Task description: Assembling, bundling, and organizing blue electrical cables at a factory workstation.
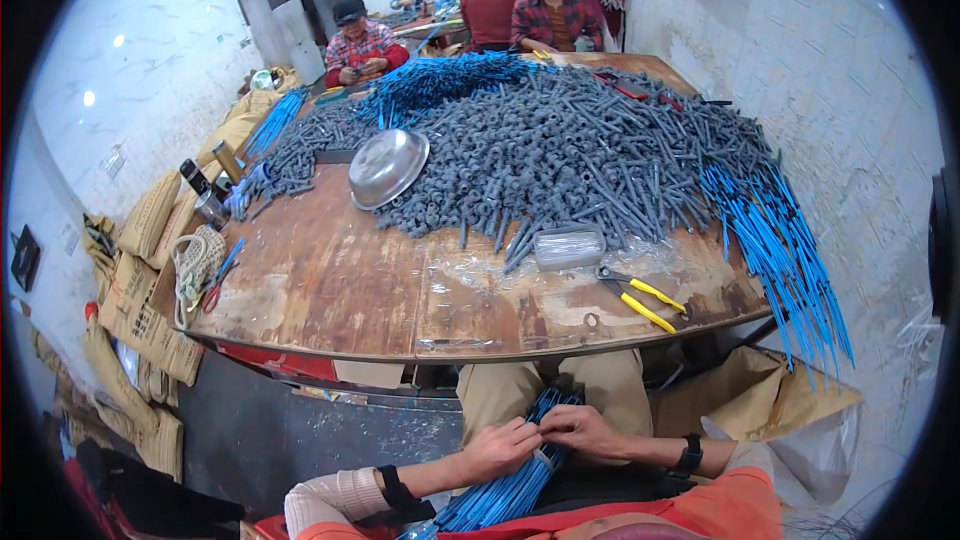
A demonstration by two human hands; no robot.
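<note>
Across my lap lies a bundle of thin blue rods [498, 502], its dark-tipped end between my knees. A pale band [546, 457] shows around it just below my hands. My left hand [503, 447] is closed over the bundle, thumb and fingertips pinched together. Right beside it, my right hand [582, 430] is also closed, its fingertips meeting those of the left. What the fingertips pinch is too small to make out.
The wooden table [330, 290] ahead carries a large heap of grey ribbed plastic pieces [560, 150], a metal bowl [389, 169], a clear plastic box [569, 247] and yellow-handled pliers [645, 298]. More blue rods [785, 260] overhang its right edge. Several people sit beyond.
</note>
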